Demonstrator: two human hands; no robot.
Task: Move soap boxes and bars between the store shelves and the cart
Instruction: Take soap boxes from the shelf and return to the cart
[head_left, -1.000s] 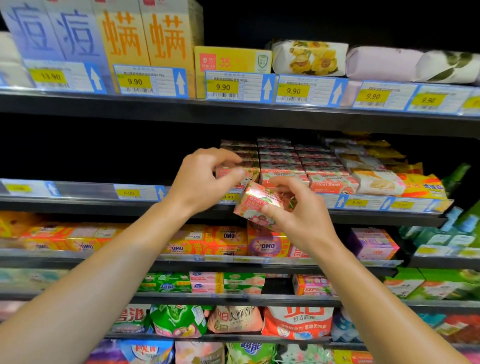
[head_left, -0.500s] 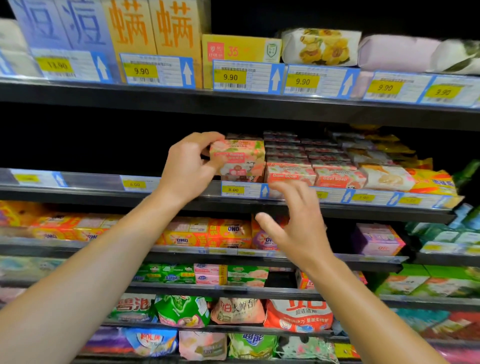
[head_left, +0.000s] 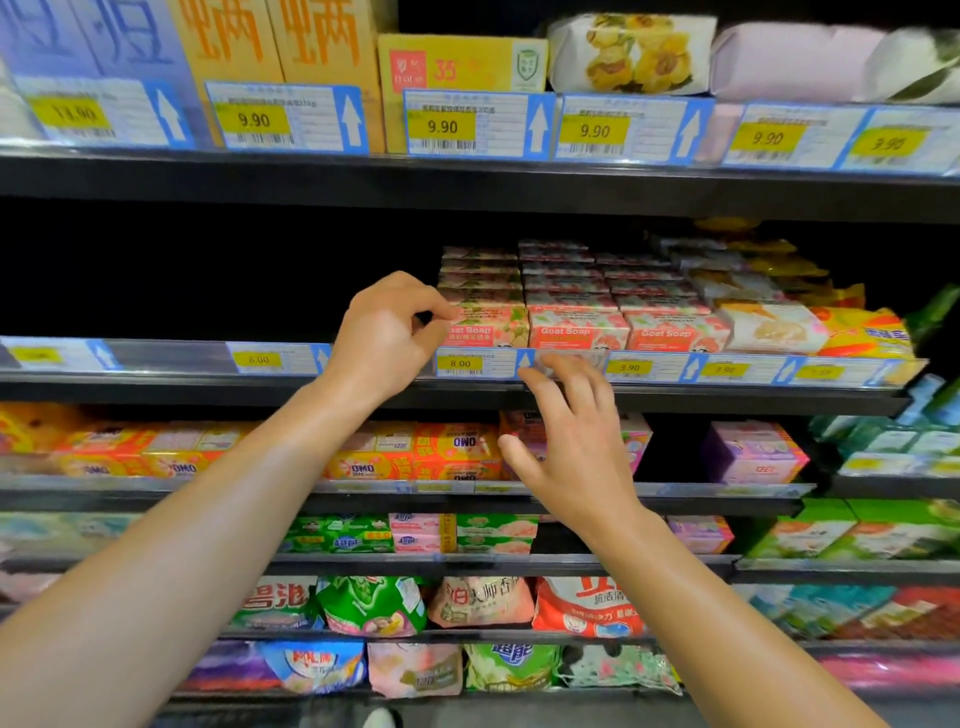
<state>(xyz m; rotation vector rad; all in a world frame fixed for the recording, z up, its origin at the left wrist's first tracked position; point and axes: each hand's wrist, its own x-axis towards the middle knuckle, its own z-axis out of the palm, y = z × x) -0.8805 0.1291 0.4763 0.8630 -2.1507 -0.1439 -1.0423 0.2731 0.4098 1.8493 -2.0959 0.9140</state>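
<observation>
Goat Soap box (head_left: 488, 325) sits at the front edge of the middle shelf (head_left: 675, 397), at the left end of a front row of like boxes, with more stacked behind it toward the back. The left hand (head_left: 387, 338) is at that box's left end — its fingertips curled in and touching the top left corner, though whether they actually pinch the carton or only nudge it I cannot tell. The right hand (head_left: 571, 441) hangs just below the shelf's front lip with fingers spread and loose, holding nothing.

The risk I would judge greatest is at the front edge: the box looks only lightly seated, and a push from the side could slide it into its neighbour (head_left: 576, 330) or tip it over the price-tag strip (head_left: 467, 364), where it would drop past the right hand toward the lower shelves. A careless sweep of the right hand could also knock the tag strip loose. The stacks behind appear loosely piled — dragging the front box may disturb them.

The middle shelf is dark, with a bare stretch left of the soap. Above it a shelf carries tall cartons and wrapped bars behind 9.90 tags; below, orange OMO packs (head_left: 457, 452), green and pink boxes, then bagged detergents (head_left: 582, 603). The aisle is a store's, dimly lit behind the goods; no cart is in view.
</observation>
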